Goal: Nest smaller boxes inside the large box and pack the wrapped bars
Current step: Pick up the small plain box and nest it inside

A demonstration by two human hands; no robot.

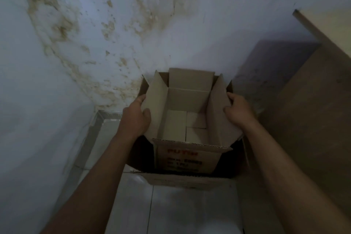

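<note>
While both hands grip it, the smaller cardboard box sits partly down inside the large box, whose near flap and dark interior show below and around it. Left hand: thumb on the inner face of the left side flap, fingers wrapped behind it, closed on that flap. Right hand: same hold, mirrored, on the right side flap. Hands are level and opposite each other, so neither is nearer; box hangs between them.

Key relation: small box's open mouth faces up, long axis running away from the person, roughly in line with the large box's opening. Dark gaps show at the near left and right corners.

Pale wrapped bars lie flat on the small box's floor.

Judgement: nesting step in progress; next move is likely straight down, kept square to avoid snagging flaps.
</note>
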